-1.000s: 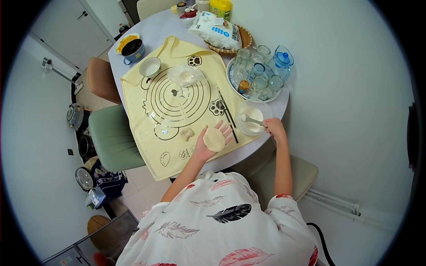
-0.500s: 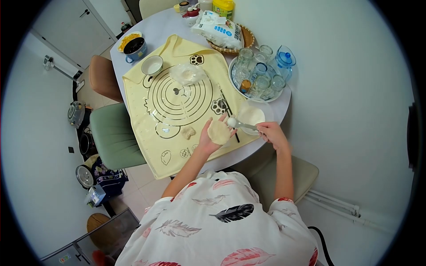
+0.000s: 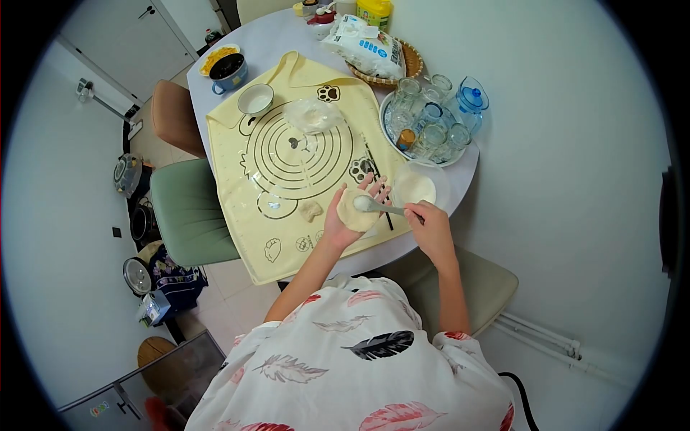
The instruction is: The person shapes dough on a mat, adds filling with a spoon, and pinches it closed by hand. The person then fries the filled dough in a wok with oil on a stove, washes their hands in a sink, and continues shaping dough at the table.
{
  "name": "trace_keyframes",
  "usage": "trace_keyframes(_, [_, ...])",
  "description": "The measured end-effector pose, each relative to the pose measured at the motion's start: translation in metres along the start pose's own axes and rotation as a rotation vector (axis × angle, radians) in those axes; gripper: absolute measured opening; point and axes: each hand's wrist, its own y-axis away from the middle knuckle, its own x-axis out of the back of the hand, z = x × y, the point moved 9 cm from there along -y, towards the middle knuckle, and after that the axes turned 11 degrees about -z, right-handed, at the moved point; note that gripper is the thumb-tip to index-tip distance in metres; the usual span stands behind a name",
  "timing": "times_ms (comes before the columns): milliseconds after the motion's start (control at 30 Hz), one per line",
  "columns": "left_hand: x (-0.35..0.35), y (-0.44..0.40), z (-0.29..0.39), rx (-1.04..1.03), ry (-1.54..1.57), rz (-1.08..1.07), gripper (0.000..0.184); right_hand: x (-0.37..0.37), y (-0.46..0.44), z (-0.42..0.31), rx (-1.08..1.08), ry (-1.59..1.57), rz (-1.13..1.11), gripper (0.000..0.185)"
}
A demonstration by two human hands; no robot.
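Observation:
On the upturned palm of my left hand (image 3: 343,231) rests a flat round of dough (image 3: 352,217), with the fingers stretched out beyond it. My right hand (image 3: 433,228) grips a spoon (image 3: 388,209) by its handle. The spoon's pale bowl is over the dough round; whether it touches is hard to tell. Just behind the spoon stands a clear container of white powder (image 3: 417,188). A small lump of dough (image 3: 310,211) lies on the cream baking mat (image 3: 237,215), left of my left hand.
A crumpled clear plastic bag (image 3: 314,116) and a white bowl (image 3: 256,100) sit on the mat. To the right is a tray of glasses (image 3: 424,126) beside a blue-lidded jug (image 3: 472,100). A basket (image 3: 412,61) holds a white package, and a blue mug (image 3: 230,74) stands far left.
My right hand has moved left, bringing the spoon from the edge of my left fingers to over the dough round. The view has shifted slightly.

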Motion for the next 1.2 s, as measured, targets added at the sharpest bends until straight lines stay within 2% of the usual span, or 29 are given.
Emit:
trace_keyframes(433, [-0.009, 0.002, 0.011, -0.061, -0.024, -0.001, 0.055, -0.003, 0.004, -0.023, 0.073, 0.011, 0.067, 0.014])
trace_keyframes(567, [-0.013, 0.003, 0.014, -0.081, -0.007, 0.006, 0.049, -0.004, 0.002, -0.030, 0.111, 0.018, 0.069, 0.014])
trace_keyframes(833, [-0.012, 0.007, 0.020, -0.097, -0.015, 0.022, 0.049, -0.006, 0.000, -0.035, 0.048, 0.021, 0.030, 0.013])
trace_keyframes(1200, [-0.018, 0.007, 0.024, -0.114, 0.002, -0.023, 0.049, -0.006, 0.000, -0.042, 0.078, 0.022, 0.039, 0.013])
